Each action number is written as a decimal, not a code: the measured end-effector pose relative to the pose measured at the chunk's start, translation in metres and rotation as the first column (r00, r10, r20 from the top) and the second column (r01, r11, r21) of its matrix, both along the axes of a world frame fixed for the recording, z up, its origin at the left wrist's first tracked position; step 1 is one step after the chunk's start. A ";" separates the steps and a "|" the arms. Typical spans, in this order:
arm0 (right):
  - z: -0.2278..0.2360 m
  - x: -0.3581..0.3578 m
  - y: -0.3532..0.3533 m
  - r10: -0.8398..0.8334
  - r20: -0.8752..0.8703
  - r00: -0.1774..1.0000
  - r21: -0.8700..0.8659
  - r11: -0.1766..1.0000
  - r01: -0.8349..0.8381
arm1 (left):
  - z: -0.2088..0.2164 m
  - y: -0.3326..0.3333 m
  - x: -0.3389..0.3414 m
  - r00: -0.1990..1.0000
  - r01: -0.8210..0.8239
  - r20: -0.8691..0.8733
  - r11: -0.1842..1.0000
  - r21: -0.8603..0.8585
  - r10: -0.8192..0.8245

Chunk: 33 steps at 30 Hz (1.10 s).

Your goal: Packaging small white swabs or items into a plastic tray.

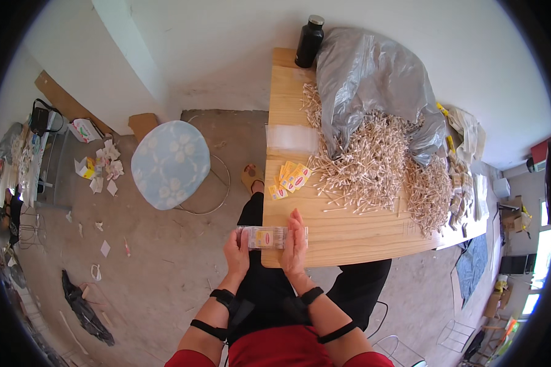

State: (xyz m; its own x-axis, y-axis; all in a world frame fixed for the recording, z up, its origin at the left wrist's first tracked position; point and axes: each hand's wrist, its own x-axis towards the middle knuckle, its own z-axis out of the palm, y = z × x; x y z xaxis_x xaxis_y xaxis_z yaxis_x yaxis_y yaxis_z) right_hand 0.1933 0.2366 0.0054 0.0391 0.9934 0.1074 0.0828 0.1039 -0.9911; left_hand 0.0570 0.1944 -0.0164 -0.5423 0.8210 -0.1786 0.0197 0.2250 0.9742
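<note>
Left hand (237, 254) curled on clear pack (264, 238), right hand (294, 248) flattish, fingers extended against it; can't tell if sealed, I'd worry uneven squeezing spills swabs (279, 236).

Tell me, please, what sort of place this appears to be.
Probably a makeshift workroom: loose cotton swabs are heaped on a wooden table, small yellow cards lie near them, and paper scraps litter the bare, concrete-looking floor.
</note>
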 end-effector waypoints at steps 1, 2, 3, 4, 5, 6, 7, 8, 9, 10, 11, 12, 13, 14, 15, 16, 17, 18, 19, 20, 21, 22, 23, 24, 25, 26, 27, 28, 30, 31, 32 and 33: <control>-0.003 -0.004 -0.001 -0.004 0.025 1.000 0.022 1.000 0.004 | 0.002 0.000 0.001 0.997 0.031 -0.070 0.999 -0.034 -0.034; -0.002 -0.010 -0.002 -0.005 0.049 0.999 0.042 0.999 0.003 | 0.006 -0.001 0.002 0.988 0.056 -0.140 0.996 -0.073 -0.066; -0.001 -0.015 -0.004 -0.005 0.048 0.999 0.038 0.999 0.004 | 0.011 0.002 0.006 0.994 0.038 -0.100 0.998 -0.056 -0.043; 0.000 -0.018 -0.006 0.013 0.061 0.998 0.047 0.999 -0.016 | 0.009 0.002 0.009 0.994 0.039 -0.099 0.997 -0.060 -0.045; 0.001 -0.021 -0.007 0.033 0.073 0.997 0.056 0.998 -0.037 | 0.009 0.003 0.011 0.993 0.020 -0.112 0.999 -0.034 -0.024; 0.001 -0.021 -0.007 0.032 0.072 0.997 0.053 0.998 -0.036 | 0.008 0.002 0.012 0.992 0.002 -0.123 1.000 -0.008 -0.003; 0.001 -0.021 -0.008 0.029 0.060 0.998 0.036 0.999 -0.031 | 0.009 0.001 0.011 0.992 0.004 -0.123 1.000 -0.012 -0.005; 0.000 -0.021 -0.007 0.025 0.049 0.998 0.021 0.999 -0.026 | 0.013 0.001 0.010 0.993 0.015 -0.119 0.999 -0.035 -0.019; -0.001 -0.020 -0.007 0.023 0.050 0.998 0.020 1.000 -0.024 | 0.015 0.002 0.010 0.993 0.027 -0.114 0.998 -0.058 -0.033; -0.003 -0.019 -0.007 0.000 -0.023 1.000 0.010 1.000 0.000 | 0.012 0.004 0.009 0.993 0.029 -0.113 0.998 -0.059 -0.036; -0.002 -0.018 -0.008 -0.019 -0.096 0.995 -0.004 1.000 0.019 | 0.010 0.003 0.008 0.998 -0.001 -0.057 0.999 -0.040 -0.001; -0.001 -0.018 -0.007 -0.019 -0.096 0.995 -0.007 1.000 0.018 | 0.007 0.003 0.005 0.999 -0.033 -0.001 0.999 -0.024 0.033; -0.001 -0.018 -0.007 -0.009 -0.070 0.997 -0.002 1.000 0.009 | 0.004 0.004 0.001 0.999 -0.034 -0.001 0.999 -0.028 0.034; -0.002 -0.016 -0.007 -0.004 -0.040 0.999 0.003 1.000 0.004 | 0.002 0.007 -0.003 0.999 0.023 -0.044 0.997 -0.068 -0.026; -0.004 -0.017 -0.007 -0.007 -0.038 0.999 -0.001 1.000 0.007 | 0.000 0.009 -0.004 0.993 0.078 -0.084 0.991 -0.109 -0.087; -0.006 -0.020 -0.008 -0.010 -0.101 0.995 -0.012 1.000 0.009 | -0.001 0.009 -0.003 0.993 0.081 -0.081 0.990 -0.112 -0.091; -0.006 -0.022 -0.007 -0.018 -0.163 0.986 -0.021 1.000 0.014 | 0.003 0.011 -0.001 0.986 0.090 -0.130 0.992 -0.092 -0.102; -0.005 -0.025 -0.007 -0.024 -0.160 0.987 -0.023 1.000 0.021 | 0.006 0.013 0.001 0.977 0.101 -0.179 0.992 -0.071 -0.112; -0.004 -0.027 -0.007 -0.017 -0.090 0.996 -0.023 1.000 0.015 | 0.009 0.015 0.003 0.977 0.108 -0.177 0.992 -0.072 -0.119; -0.003 -0.029 -0.008 -0.005 -0.024 1.000 -0.026 1.000 0.004 | 0.011 0.014 0.004 0.979 0.092 -0.174 0.993 -0.080 -0.105; -0.001 -0.027 -0.008 -0.007 -0.025 1.000 -0.028 1.000 0.006 | 0.013 0.014 0.004 0.981 0.077 -0.173 0.993 -0.088 -0.092; 0.002 -0.024 -0.007 0.033 0.050 0.998 -0.027 0.999 -0.032 | 0.011 0.013 0.003 0.980 0.080 -0.173 0.993 -0.089 -0.095; 0.004 -0.021 -0.006 0.075 0.121 0.990 -0.024 0.997 -0.072 | 0.009 0.012 -0.003 0.970 0.125 -0.188 0.981 -0.146 -0.152; 0.008 -0.018 -0.006 0.073 0.117 0.990 -0.020 0.997 -0.071 | 0.009 0.010 -0.006 0.957 0.168 -0.200 0.965 -0.203 -0.209; 0.011 -0.015 -0.007 0.054 0.107 0.993 -0.007 0.999 -0.054 | 0.008 0.007 -0.006 0.956 0.168 -0.206 0.965 -0.200 -0.209; 0.016 -0.009 -0.009 0.032 0.099 0.995 0.007 0.999 -0.033 | 0.009 0.004 -0.004 0.965 0.092 -0.234 0.988 -0.123 -0.119; 0.019 0.000 -0.011 0.031 0.095 0.995 0.008 0.999 -0.032 | 0.013 0.002 -0.003 0.967 0.012 -0.255 0.999 -0.048 -0.024; 0.022 0.011 -0.014 0.115 0.358 0.927 0.084 0.984 -0.154 | 0.019 -0.003 -0.007 0.965 0.012 -0.260 0.999 -0.047 -0.024; 0.024 0.030 -0.018 0.136 0.609 0.781 0.130 0.955 -0.268 | 0.048 -0.007 -0.009 0.399 0.318 -0.872 0.935 -0.160 -0.285; 0.024 0.035 -0.022 0.218 0.712 0.668 0.056 0.930 -0.363 | 0.051 -0.011 -0.007 0.395 0.325 -0.874 0.933 -0.153 -0.281; 0.023 0.038 -0.026 0.291 0.795 0.533 -0.031 0.897 -0.442 | 0.053 -0.017 -0.004 0.280 0.466 -0.842 0.832 -0.301 -0.461; 0.021 0.040 -0.027 0.275 0.797 0.538 -0.018 0.900 -0.435 | 0.055 -0.019 -0.001 0.135 0.575 -0.783 0.692 -0.437 -0.607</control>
State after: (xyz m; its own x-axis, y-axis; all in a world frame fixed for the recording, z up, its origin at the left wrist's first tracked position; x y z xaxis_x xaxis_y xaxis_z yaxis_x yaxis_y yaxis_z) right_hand 0.2334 0.2099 0.0260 -0.4885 0.8690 0.0785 0.7153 0.4504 -0.5344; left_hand 0.0559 0.1759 0.0386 0.2543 0.9670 -0.0137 0.9182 -0.2370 0.3174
